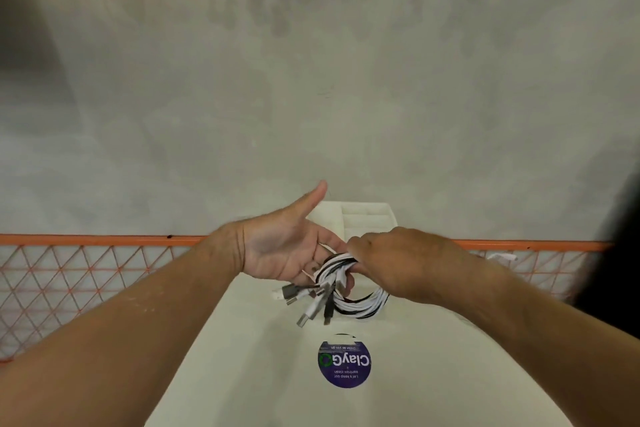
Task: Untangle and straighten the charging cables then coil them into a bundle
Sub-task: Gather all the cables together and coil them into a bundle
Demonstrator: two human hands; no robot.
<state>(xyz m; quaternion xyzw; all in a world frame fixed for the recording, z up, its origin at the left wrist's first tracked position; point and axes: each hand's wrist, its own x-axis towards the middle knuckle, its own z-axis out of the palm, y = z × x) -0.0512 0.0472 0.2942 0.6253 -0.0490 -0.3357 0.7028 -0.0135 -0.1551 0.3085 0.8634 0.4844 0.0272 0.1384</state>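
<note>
R hand (pixel 391 256) grips cable coil (pixel 341 272) (plugs (pixel 306 317) dangling) atop upturned L hand (pixel 287 248), above table (pixel 242 357) w/ sticker (pixel 344 362).

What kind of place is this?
Probably a canteen or shared common area: a white table with a ClayGo sticker, an orange mesh railing, and a bare concrete wall behind.

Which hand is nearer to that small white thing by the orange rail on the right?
Right. The right hand, gripping the cable bundle, sits left of the white thing; the left hand lies farther left, beyond the bundle.
</note>
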